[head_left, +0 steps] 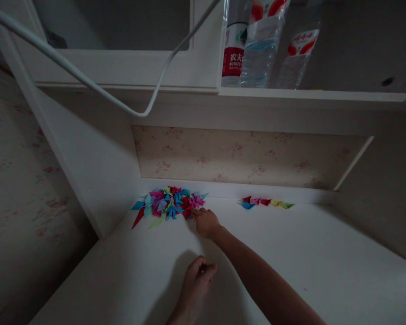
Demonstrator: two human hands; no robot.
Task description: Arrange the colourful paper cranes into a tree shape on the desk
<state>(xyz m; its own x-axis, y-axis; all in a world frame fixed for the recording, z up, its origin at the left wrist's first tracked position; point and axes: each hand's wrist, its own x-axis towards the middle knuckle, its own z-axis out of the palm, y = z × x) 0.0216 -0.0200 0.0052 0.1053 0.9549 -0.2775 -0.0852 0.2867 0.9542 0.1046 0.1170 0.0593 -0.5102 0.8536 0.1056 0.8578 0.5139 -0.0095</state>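
A heap of colourful folded paper cranes lies at the back left of the white desktop, in red, blue, pink, purple and green. My right hand reaches to the heap's right edge, its fingertips closed at a red paper crane; the exact grip is partly hidden. Nearer to me, my left hand is held above the desktop with curled fingers and the thumb against them. Nothing shows in it. Farther right, a short row of paper cranes lies along the back edge, in blue, red, pink, yellow and green.
White desktop stretches between side panels. Overhead, a shelf bears plastic water bottles. A white cable hangs across the upper left, in front of the cabinet door. Flower-patterned wallpaper covers the back.
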